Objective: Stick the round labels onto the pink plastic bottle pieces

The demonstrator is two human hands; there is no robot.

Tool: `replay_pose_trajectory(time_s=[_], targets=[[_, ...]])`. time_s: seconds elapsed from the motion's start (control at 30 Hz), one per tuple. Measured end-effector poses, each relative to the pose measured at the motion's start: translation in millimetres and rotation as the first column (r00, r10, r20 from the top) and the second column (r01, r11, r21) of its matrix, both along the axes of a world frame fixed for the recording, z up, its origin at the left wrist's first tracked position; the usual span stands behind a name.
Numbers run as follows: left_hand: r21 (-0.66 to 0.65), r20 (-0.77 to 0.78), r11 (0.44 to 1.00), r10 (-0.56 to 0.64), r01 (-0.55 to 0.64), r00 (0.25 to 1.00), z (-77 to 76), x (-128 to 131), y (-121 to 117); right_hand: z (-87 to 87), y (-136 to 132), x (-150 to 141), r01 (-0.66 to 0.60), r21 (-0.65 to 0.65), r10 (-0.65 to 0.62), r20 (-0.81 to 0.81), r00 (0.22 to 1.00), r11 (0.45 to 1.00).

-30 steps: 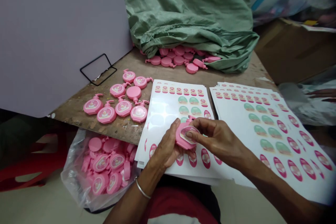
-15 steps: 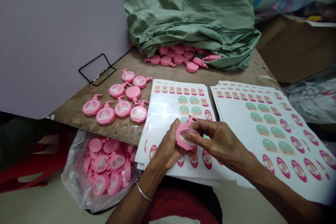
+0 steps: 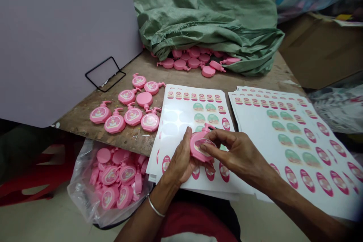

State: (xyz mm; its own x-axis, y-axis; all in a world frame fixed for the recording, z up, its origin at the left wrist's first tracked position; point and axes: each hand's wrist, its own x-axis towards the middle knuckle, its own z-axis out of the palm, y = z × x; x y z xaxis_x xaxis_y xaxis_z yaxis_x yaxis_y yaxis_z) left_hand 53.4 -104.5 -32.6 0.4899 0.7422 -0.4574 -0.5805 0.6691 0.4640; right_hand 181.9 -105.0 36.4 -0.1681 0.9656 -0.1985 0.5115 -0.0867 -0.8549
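Observation:
My left hand [image 3: 179, 159] grips a pink bottle-shaped plastic piece [image 3: 198, 145] above a sticker sheet [image 3: 181, 121]. My right hand [image 3: 236, 151] presses an oval sticker onto the face of that piece with thumb and forefinger. Several stickered pink pieces [image 3: 124, 111] lie on the wooden board [image 3: 136, 140] to the left. A second stack of sticker sheets [image 3: 297, 140] lies to the right.
A clear bag of finished pink pieces [image 3: 113, 181] hangs below the board at left. A green sack [image 3: 204, 19] at the back spills plain pink pieces [image 3: 195, 62]. A grey panel [image 3: 62, 38] stands on a wire stand at left. Cardboard box [image 3: 320, 49] at right.
The hands and pink piece have barely shifted; my right fingers keep pressing the sticker down on the piece.

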Motion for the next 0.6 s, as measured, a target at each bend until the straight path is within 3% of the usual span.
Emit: replay_pose_trajectory(time_s=[0.23,0.6], targets=[[-0.018,-0.02,0.999,0.032,-0.033,0.999,-2.0,-0.5,-0.7,-0.4,0.2,-1.7,-0.005,0.021,0.005,0.015,1.0,1.0],[-0.002,-0.008,1.0,-0.015,0.015,1.0,1.2,-1.0,1.6,2.2,0.0,2.5,-0.039,-0.01,0.039,-0.04,0.998,0.999]])
